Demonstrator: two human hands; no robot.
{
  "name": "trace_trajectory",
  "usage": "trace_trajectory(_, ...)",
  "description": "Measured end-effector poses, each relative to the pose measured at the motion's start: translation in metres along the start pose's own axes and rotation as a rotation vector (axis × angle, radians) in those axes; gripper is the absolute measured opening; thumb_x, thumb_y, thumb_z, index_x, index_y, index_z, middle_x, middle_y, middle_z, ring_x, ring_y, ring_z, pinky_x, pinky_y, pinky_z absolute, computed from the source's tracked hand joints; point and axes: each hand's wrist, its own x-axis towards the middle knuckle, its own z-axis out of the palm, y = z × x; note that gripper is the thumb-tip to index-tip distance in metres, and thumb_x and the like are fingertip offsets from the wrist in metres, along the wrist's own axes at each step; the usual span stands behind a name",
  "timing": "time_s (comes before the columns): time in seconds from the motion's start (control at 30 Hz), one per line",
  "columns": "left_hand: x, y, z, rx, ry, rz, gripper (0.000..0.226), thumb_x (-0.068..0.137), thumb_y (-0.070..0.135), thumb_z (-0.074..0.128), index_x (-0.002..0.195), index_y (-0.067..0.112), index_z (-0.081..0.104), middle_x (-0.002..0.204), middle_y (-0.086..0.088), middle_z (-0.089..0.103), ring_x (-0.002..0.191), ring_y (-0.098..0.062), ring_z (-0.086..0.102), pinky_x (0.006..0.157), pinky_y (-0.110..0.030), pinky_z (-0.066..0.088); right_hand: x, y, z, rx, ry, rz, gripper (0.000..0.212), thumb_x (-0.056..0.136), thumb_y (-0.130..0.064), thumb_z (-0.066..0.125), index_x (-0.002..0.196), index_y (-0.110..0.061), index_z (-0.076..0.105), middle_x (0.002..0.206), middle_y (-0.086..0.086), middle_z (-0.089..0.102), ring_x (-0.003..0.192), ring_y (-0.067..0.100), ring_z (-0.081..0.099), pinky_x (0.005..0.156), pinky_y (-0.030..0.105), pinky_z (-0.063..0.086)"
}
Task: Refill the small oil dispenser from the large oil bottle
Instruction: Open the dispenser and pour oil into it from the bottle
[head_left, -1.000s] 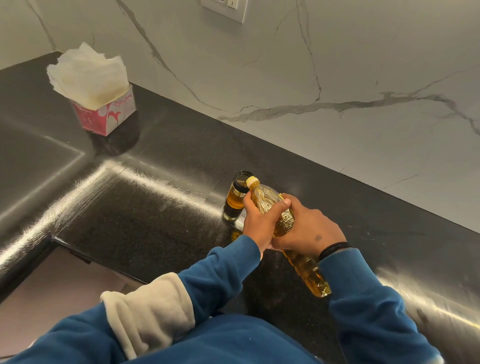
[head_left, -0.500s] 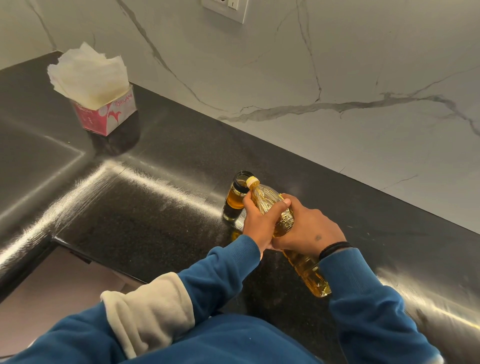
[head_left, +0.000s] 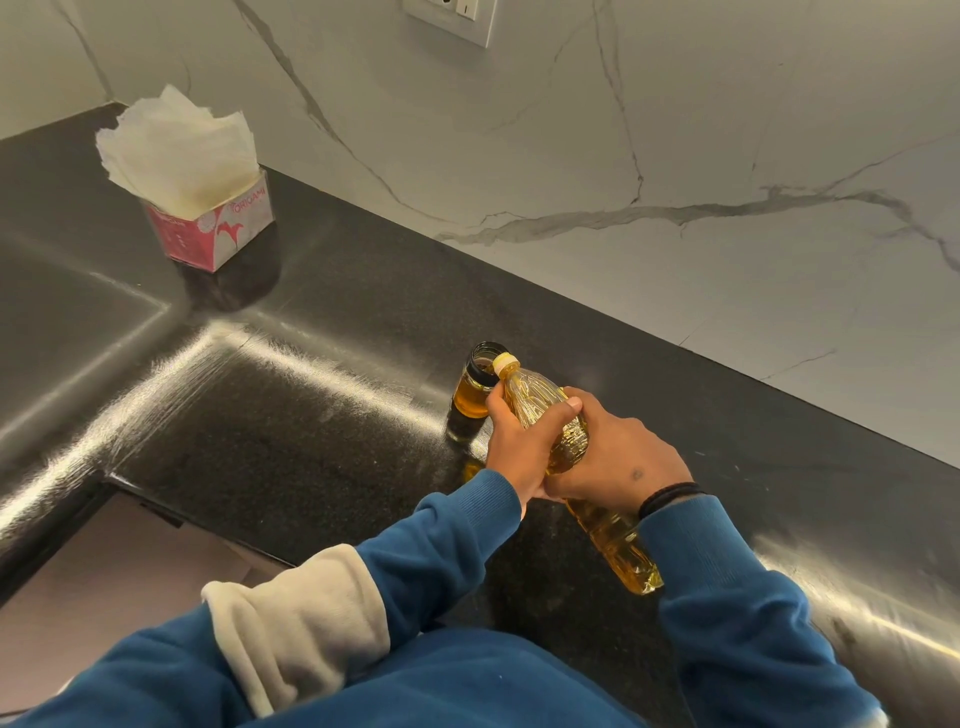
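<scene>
Glossy black speckled stone counter (head_left: 291, 447), streaked w/ glare, meets a smooth white veined marble-look wall (head_left: 675, 130). Large oil bottle (head_left: 576, 447): clear ribbed plastic. Small oil dispenser (head_left: 475, 397): clear glass, shiny black collar. Tissue box (head_left: 218, 234) is printed cardboard (soft crinkled paper on top). Sleeves (head_left: 447, 535): matt blue knit.

A pink and white tissue box (head_left: 215, 231), tissues (head_left: 176, 148) sticking up, stands upper left on the black desk (head_left: 322, 332). A white outlet plate (head_left: 452, 18) sits top centre on the marble wall (head_left: 675, 130).
</scene>
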Motion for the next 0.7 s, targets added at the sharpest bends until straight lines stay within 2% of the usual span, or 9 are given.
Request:
trace_trajectory(0.13,0.0,0.0,-0.001,0.009,0.003,0.0,0.093,0.082,0.04,0.078,0.148,0.05,0.011,0.141,-0.004,0.046,0.12,-0.032,0.055,0.079,-0.057,0.059,0.0,0.0,0.0,0.005,0.001,0.002,0.113,0.065,-0.054,0.083,0.151,-0.037,0.013,0.134,0.0,0.057,0.106,0.016,0.062,0.087,0.029,0.057)
trace_trajectory(0.3,0.0,0.001,0.0,0.011,0.004,-0.002,0.092,0.085,0.037,0.076,0.149,0.048,0.011,0.14,-0.005,0.045,0.12,-0.032,0.055,0.077,-0.052,0.06,-0.001,0.001,0.002,0.002,0.014,0.0,0.112,0.064,-0.056,0.082,0.151,-0.038,0.014,0.134,-0.001,0.057,0.106,0.017,0.062,0.087,0.029,0.057)
trace_trajectory(0.43,0.0,0.0,0.0,0.015,0.003,-0.003,0.094,0.084,0.037,0.076,0.15,0.046,0.01,0.138,-0.003,0.045,0.118,-0.03,0.056,0.068,-0.044,0.06,0.0,0.002,0.003,0.014,0.014,-0.003,0.112,0.065,-0.057,0.082,0.151,-0.038,0.013,0.135,-0.001,0.057,0.108,0.017,0.062,0.088,0.029,0.057)
trace_trajectory(0.57,0.001,0.0,-0.001,0.024,0.004,-0.018,0.094,0.083,0.038,0.078,0.149,0.047,0.012,0.137,-0.002,0.045,0.12,-0.031,0.054,0.075,-0.051,0.06,0.001,0.004,0.006,0.035,0.011,-0.001,0.112,0.065,-0.057,0.082,0.151,-0.038,0.012,0.133,-0.001,0.057,0.105,0.016,0.062,0.084,0.027,0.057)
trace_trajectory(0.7,0.005,-0.004,-0.005,0.019,0.01,-0.034,0.088,0.073,0.042,0.085,0.142,0.044,0.03,0.133,0.001,0.054,0.117,-0.029,0.059,0.073,-0.053,0.061,0.002,0.008,0.011,0.074,0.005,-0.01,0.114,0.066,-0.058,0.081,0.152,-0.039,0.008,0.137,-0.001,0.056,0.107,0.016,0.062,0.084,0.025,0.055)
